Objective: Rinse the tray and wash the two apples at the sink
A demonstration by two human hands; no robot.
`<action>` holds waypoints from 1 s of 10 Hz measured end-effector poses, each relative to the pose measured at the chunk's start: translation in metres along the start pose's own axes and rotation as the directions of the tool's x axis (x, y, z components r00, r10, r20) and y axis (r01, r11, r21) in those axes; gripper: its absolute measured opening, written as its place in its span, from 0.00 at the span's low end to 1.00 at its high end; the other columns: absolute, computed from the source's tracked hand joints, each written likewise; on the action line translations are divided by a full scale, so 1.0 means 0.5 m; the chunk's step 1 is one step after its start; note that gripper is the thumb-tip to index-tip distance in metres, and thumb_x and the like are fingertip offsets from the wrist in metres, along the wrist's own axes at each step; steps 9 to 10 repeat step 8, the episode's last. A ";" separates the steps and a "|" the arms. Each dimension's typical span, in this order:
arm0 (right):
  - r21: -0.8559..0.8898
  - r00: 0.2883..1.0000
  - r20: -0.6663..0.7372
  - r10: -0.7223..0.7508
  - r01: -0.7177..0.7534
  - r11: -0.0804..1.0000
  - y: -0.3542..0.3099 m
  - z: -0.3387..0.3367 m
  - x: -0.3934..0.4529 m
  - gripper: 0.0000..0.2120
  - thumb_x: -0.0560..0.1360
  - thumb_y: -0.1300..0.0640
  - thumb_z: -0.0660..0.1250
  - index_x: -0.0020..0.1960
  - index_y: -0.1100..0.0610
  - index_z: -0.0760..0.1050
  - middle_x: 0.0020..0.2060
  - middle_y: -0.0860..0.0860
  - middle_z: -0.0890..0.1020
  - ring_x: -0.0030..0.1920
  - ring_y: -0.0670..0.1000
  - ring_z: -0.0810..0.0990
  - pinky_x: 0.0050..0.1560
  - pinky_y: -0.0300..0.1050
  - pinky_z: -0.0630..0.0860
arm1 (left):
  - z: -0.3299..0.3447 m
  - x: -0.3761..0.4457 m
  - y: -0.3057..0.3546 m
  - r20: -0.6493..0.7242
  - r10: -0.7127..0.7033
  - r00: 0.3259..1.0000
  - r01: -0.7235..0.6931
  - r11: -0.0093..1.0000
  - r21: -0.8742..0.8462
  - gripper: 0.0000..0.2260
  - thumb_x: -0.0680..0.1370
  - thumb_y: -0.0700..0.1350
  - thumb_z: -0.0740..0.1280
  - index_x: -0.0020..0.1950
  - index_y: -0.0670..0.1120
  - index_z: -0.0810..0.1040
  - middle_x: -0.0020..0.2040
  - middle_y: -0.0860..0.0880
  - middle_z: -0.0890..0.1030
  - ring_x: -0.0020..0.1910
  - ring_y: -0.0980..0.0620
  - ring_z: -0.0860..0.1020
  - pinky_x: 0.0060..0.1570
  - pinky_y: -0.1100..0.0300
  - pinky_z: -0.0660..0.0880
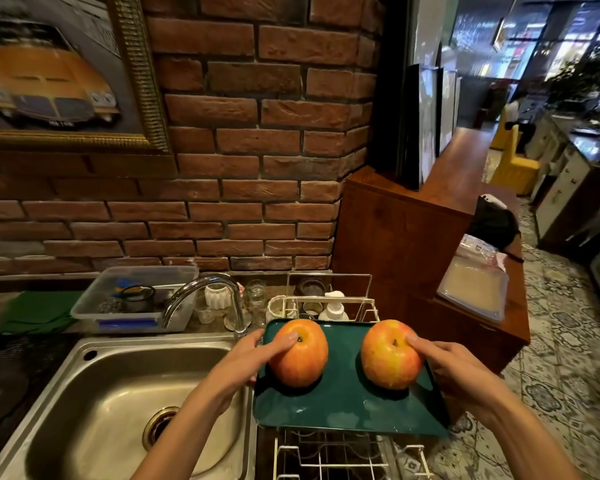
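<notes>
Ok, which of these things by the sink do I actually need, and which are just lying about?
Needed:
green tray, held at both sides
left apple, under the left hand
right apple, under the right hand
faucet
sink

Lying about:
plastic bin
soap pump bottle
white ribbed cup
wire dish rack

- Glossy dark-green tray (343,407), smooth, with wet-looking sheen.
- Two apples (300,355), smooth and faintly shiny skin.
- Brushed steel sink (111,386), dull satin finish; polished chrome tap (205,289).
- Thin wire rack (329,455), pale coated metal.
- Rough matt brick wall (243,161).
- Clear plastic tub (136,299).
- Varnished reddish wood cabinet (406,237).
- Patterned tile floor (561,375).
</notes>
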State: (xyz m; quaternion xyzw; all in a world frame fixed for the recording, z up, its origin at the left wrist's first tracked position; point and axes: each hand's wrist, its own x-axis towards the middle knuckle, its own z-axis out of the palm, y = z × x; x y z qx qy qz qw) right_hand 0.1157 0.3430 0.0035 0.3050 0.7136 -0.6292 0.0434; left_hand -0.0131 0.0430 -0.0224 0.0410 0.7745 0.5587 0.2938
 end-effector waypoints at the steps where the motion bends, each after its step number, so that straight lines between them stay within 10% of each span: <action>1: -0.003 1.000 -0.020 0.007 -0.007 1.000 0.006 0.003 0.007 0.53 0.52 0.26 0.75 0.69 0.56 0.73 0.64 0.55 0.75 0.65 0.58 0.72 0.60 0.58 0.69 | 0.002 0.004 -0.002 -0.005 -0.001 1.000 0.001 1.000 -0.016 0.58 0.54 0.74 0.72 0.79 0.51 0.59 0.75 0.48 0.68 0.59 0.51 0.71 0.50 0.53 0.73; 3: 0.048 1.000 -0.005 -0.020 0.020 0.999 0.026 0.007 0.021 0.48 0.55 0.27 0.72 0.68 0.53 0.74 0.55 0.47 0.77 0.61 0.53 0.71 0.66 0.56 0.65 | 0.006 0.000 0.004 0.042 -0.040 0.998 0.042 0.998 -0.049 0.40 0.54 0.75 0.71 0.62 0.63 0.65 0.50 0.64 0.73 0.47 0.62 0.74 0.39 0.59 0.75; 6: 0.134 1.000 -0.013 -0.026 0.028 0.991 0.028 0.024 0.007 0.34 0.55 0.29 0.72 0.52 0.50 0.76 0.58 0.51 0.73 0.63 0.54 0.69 0.72 0.59 0.62 | 0.012 -0.016 0.005 0.002 0.017 1.000 -0.017 0.998 -0.056 0.46 0.65 0.70 0.68 0.78 0.53 0.60 0.62 0.52 0.72 0.57 0.50 0.74 0.43 0.58 0.74; 8: -0.029 0.973 -0.213 -0.093 0.089 0.996 0.000 0.010 -0.024 0.46 0.62 0.27 0.66 0.71 0.54 0.70 0.68 0.55 0.73 0.66 0.58 0.73 0.65 0.56 0.69 | -0.036 -0.042 0.015 -0.198 0.113 0.974 -0.107 0.993 0.040 0.35 0.76 0.67 0.62 0.79 0.53 0.61 0.77 0.44 0.64 0.71 0.45 0.69 0.70 0.43 0.71; 10: -0.029 0.973 -0.213 -0.093 0.089 0.996 0.000 0.010 -0.024 0.46 0.62 0.27 0.66 0.71 0.54 0.70 0.68 0.55 0.73 0.66 0.58 0.73 0.65 0.56 0.69 | -0.036 -0.042 0.015 -0.198 0.113 0.974 -0.107 0.993 0.040 0.35 0.76 0.67 0.62 0.79 0.53 0.61 0.77 0.44 0.64 0.71 0.45 0.69 0.70 0.43 0.71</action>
